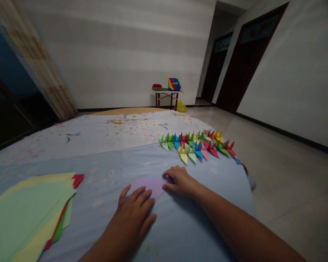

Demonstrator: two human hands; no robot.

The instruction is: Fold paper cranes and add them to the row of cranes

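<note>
Paper (151,185), lilac, lies flat on the blue cloth (168,229); long axis runs left-right, tapered end toward the person's right hand (181,181). That corner sits between its curled thumb and forefinger; pinched or merely touched, I cannot tell. Left hand (132,216): spread, unclenched, fingertips on near edge. Beyond: folded cranes (198,149).

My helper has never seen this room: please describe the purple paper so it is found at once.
On the blue tablecloth, look right of the paper stack, nearer than the folded figures. The left hand touches the purple paper; the right hand is at its corner. No other paper in view is purple.
</note>
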